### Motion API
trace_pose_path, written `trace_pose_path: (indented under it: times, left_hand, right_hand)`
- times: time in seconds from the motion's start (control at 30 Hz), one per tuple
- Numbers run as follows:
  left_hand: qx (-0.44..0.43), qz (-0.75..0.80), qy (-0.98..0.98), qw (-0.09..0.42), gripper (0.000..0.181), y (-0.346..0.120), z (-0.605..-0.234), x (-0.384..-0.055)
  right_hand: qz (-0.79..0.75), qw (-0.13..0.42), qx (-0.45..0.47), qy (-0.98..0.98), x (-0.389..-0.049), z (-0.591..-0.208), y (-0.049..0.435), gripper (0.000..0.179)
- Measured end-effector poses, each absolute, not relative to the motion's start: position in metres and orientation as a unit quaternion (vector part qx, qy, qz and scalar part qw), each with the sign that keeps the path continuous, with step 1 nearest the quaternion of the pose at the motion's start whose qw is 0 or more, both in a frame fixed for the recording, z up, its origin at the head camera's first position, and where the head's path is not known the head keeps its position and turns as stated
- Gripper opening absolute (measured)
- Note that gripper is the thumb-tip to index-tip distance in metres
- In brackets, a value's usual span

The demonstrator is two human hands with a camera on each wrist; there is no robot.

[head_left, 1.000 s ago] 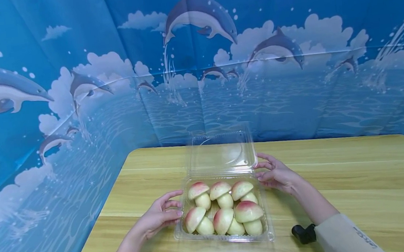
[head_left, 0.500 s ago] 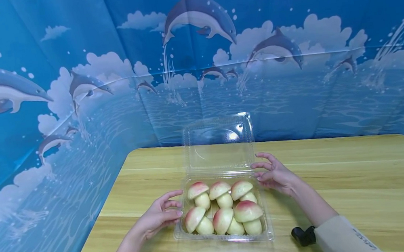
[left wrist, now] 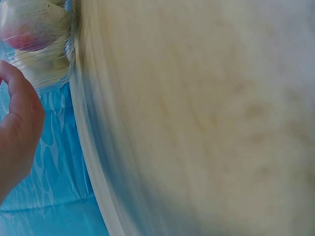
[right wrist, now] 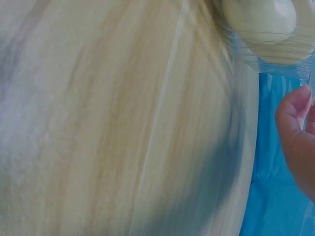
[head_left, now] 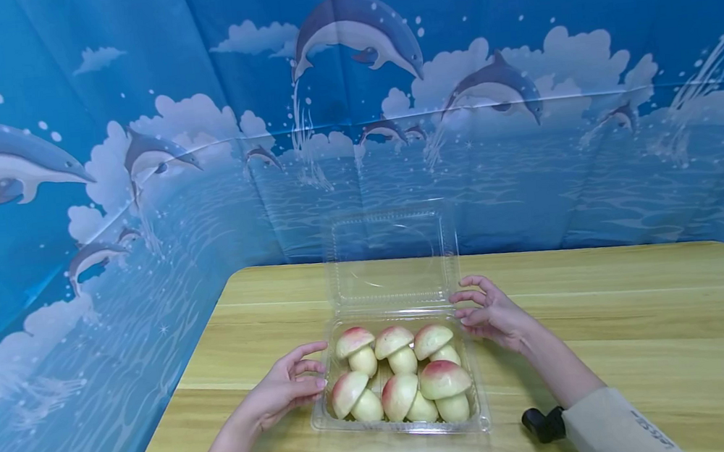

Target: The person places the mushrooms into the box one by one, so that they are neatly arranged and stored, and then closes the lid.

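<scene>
A clear plastic clamshell box (head_left: 401, 427) sits on the table, its transparent lid (head_left: 391, 252) raised at the back. Inside are several mushroom-shaped pieces (head_left: 443, 378), cream-coloured, some with pink on their caps. My left hand (head_left: 280, 390) is at the box's left side, thumb and fingers loosely bent with the fingertips at the wall. My right hand (head_left: 498, 318) is by the back right corner near the hinge, fingers spread and slightly bent. In the left wrist view part of the left hand (left wrist: 19, 118) shows beside the wall; the right wrist view shows the right hand's thumb (right wrist: 290, 110) close to the plastic.
The wood-grain table (head_left: 640, 330) extends far to the right of the box. Behind it and to the left hangs a blue curtain (head_left: 204, 219) printed with dolphins. A black device (head_left: 543, 423) is at the right wrist beside a pale sleeve (head_left: 617, 427).
The lid has swung further up and its top edge stands higher in view. The right fingers no longer overlap its edge as they did. The left hand and the box base have hardly moved.
</scene>
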State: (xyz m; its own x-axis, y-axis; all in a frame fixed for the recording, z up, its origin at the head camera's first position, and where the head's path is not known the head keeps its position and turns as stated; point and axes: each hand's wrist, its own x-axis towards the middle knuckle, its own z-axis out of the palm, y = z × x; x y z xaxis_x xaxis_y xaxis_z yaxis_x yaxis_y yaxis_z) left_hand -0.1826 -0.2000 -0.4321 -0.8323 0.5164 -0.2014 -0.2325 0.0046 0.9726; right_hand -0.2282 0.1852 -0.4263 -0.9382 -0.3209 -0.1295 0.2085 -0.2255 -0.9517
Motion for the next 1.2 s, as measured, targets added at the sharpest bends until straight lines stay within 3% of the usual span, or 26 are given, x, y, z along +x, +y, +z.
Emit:
trace_pose_path:
  times: [0.8, 1.2]
  left_hand:
    - [0.112, 0.694, 0.661, 0.264, 0.071, -0.2019, -0.4328, -0.1812]
    - [0.088, 0.697, 0.663, 0.259, 0.102, -0.201, -0.4272, -0.1801]
  right_hand:
    - [-0.779, 0.168, -0.064, 0.6, -0.2247, -0.4244, 0.1844, 0.045]
    - [-0.775, 0.17, -0.068, 0.605, -0.2244, -0.424, 0.185, 0.041]
